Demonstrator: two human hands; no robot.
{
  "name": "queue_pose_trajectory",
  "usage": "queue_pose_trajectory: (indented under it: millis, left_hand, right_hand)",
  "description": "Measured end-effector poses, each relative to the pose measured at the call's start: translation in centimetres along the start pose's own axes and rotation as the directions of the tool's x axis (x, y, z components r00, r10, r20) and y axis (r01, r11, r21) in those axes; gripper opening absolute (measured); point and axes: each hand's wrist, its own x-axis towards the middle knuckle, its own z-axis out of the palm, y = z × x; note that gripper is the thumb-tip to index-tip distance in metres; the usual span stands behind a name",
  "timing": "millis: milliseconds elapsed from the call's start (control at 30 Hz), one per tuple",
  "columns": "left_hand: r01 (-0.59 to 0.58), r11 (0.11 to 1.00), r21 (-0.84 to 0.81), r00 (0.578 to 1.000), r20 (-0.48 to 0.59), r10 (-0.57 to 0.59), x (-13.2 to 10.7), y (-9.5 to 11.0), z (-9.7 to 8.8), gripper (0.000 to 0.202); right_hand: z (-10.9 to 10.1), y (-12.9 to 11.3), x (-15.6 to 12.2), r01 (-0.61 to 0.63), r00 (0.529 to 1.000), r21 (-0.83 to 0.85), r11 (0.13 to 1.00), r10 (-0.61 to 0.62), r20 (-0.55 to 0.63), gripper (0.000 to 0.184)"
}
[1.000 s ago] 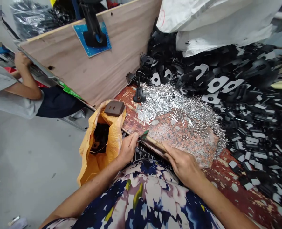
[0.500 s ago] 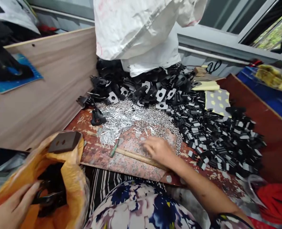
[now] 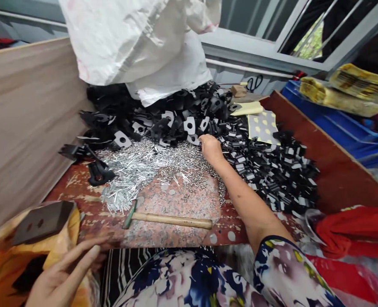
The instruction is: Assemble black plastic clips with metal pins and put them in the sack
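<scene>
My right hand (image 3: 212,150) reaches to the front of the heap of black plastic parts (image 3: 144,115). Its fingers are pinched at the edge of one black part with a light grey face and a round hole (image 3: 193,139). My left hand (image 3: 67,273) is held over the rim of the orange bag (image 3: 53,260), fingers stretched out, with nothing in it. A hammer (image 3: 172,220) with a wooden handle and green head lies on the worn board. Behind it spread many silvery pins (image 3: 131,170); a single black clip-like part (image 3: 99,172) lies left of them.
Small black pieces (image 3: 272,170) are heaped at the right. A white sack (image 3: 137,42) hangs over the back. A wooden panel (image 3: 32,119) borders the left. A dark block (image 3: 44,221) lies on the bag; red cloth (image 3: 351,230) is at right.
My right hand has gone from above the hammer handle to the heap at the back. My left hand has left the black part in the bag and opened. The view has turned right.
</scene>
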Motion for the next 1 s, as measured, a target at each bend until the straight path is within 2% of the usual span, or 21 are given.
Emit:
queue_pose_trajectory:
  millis: [100,167,300,400,567,667,733,800,867,900,933,967,1000]
  left_hand:
    - [-0.113,0.988,0.101,0.986,0.136,0.099,0.0,1.5,4.1,0.046]
    - [-0.122,0.989,0.087,0.974,0.203,0.102,-0.7,2.2,6.6,0.049]
    - [-0.133,0.99,0.055,0.96,0.254,0.115,-2.2,2.8,9.7,0.045]
    - [-0.112,0.993,0.04,0.953,0.286,0.096,-2.4,2.8,10.5,0.043]
    - [-0.046,0.999,0.005,0.937,0.346,0.042,-0.9,3.0,10.3,0.046]
    - [-0.008,0.999,-0.034,0.928,0.372,0.021,-0.3,3.6,10.4,0.043]
    - [0.051,0.991,-0.126,0.926,0.379,0.001,-0.1,4.4,10.7,0.042]
    - [0.143,0.955,-0.26,0.92,0.39,-0.032,0.1,5.5,11.1,0.052]
    - [0.252,0.89,-0.381,0.91,0.406,-0.084,0.3,6.6,11.6,0.066]
    - [0.305,0.859,-0.41,0.899,0.421,-0.119,0.5,7.0,11.8,0.069]
    - [0.346,0.838,-0.421,0.892,0.425,-0.154,0.6,7.2,12.0,0.069]
    - [0.373,0.827,-0.42,0.889,0.417,-0.188,0.7,7.3,12.2,0.067]
    - [0.382,0.824,-0.419,0.893,0.396,-0.213,0.8,7.3,12.3,0.063]
  right_hand:
    - [0.6,-0.4,-0.4,-0.019,1.0,0.049,0.999,0.018,0.009,0.04]
    - [1.1,-0.8,0.1,-0.034,0.999,0.084,0.996,0.032,0.014,0.045]
    - [1.5,-1.8,2.2,-0.105,0.994,0.184,0.977,0.104,0.014,0.043]
    - [1.4,-2.0,3.1,-0.18,0.982,0.316,0.932,0.191,-0.003,0.043]
    - [0.8,-1.2,2.6,-0.228,0.953,0.574,0.787,0.302,-0.035,0.019]
    - [-0.1,-0.9,1.4,-0.253,0.937,0.693,0.675,0.349,0.002,0.029]
    - [-0.8,-1.5,-0.2,-0.26,0.94,0.75,0.608,0.337,0.053,0.034]
    - [-1.3,-3.1,-2.9,-0.242,0.96,0.792,0.561,0.259,0.11,0.029]
    - [-1.6,-5.6,-6.3,-0.166,0.985,0.841,0.516,0.037,0.171,0.017]
    - [-1.6,-6.9,-8.2,-0.075,0.96,0.886,0.457,-0.207,0.187,0.015]
    - [-1.6,-8.1,-9.9,0.021,0.907,0.908,0.419,-0.389,0.159,0.014]
    - [-1.7,-9.0,-11.5,0.111,0.851,0.903,0.416,-0.509,0.13,0.013]
    - [-2.0,-9.4,-12.7,0.187,0.808,0.885,0.427,-0.579,0.108,0.015]
